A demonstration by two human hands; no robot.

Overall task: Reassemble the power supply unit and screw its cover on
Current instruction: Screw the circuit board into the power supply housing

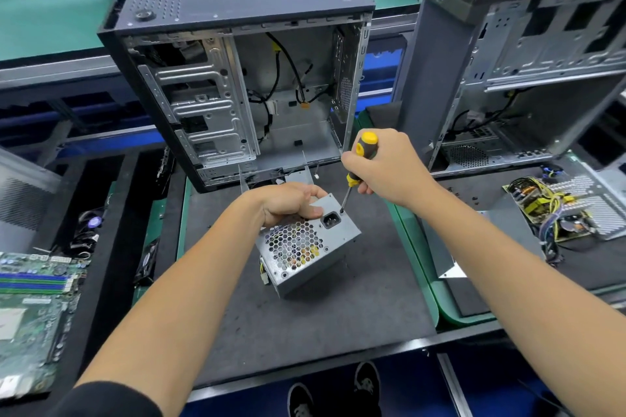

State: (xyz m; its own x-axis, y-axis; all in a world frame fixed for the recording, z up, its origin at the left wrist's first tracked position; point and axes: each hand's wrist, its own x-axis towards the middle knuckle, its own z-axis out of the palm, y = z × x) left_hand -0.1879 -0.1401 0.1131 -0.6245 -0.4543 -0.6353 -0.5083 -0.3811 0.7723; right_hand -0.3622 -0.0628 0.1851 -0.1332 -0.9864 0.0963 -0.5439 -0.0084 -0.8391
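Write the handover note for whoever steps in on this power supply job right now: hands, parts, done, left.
Left hand: grips the upper edge of the power supply unit, holding it tilted on the grey mat.
Right hand: grips the yellow-and-black screwdriver, tip on a screw beside the power socket.
Done: cover is on the unit.
Left: finish this screw; whether other screws are in cannot be told, so check them.
Nearby: open computer case behind, a second bare supply board to the right.

Power supply unit (306, 244) — bare matt metal
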